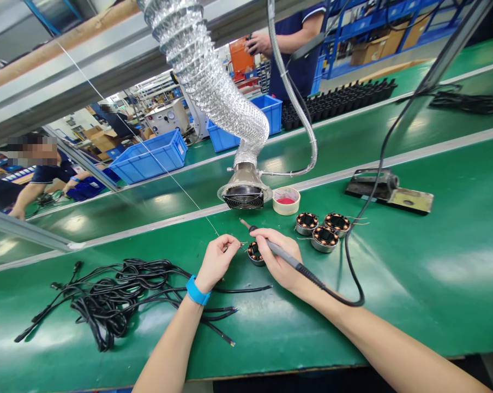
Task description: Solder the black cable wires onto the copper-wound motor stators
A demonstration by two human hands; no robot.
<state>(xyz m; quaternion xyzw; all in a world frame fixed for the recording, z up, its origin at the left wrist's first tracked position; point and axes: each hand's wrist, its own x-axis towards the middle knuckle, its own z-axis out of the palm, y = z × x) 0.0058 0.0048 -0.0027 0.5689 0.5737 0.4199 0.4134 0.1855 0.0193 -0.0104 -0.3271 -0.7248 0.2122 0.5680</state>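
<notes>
My right hand [280, 256] grips a soldering iron [277, 250] like a pen, its tip pointing up and to the left. Below the fan hood, my left hand [220, 256] is closed in a pinch on a thin solder wire [181, 188] that runs down from the upper left. Fine lead ends show at its fingertips. Between the hands sits a round stator with copper windings [254, 252], partly hidden by my right hand. Three more stators [325, 238] stand together to the right. My left wrist wears a blue band [198, 291].
A heap of black cables [119, 295] lies at left, stripped ends reaching under my left arm. A fume hood [244, 188] hangs ahead, beside a tub [286, 201] with red contents. An iron stand [389, 190] is at right. Blue bins [152, 158] and other people are beyond.
</notes>
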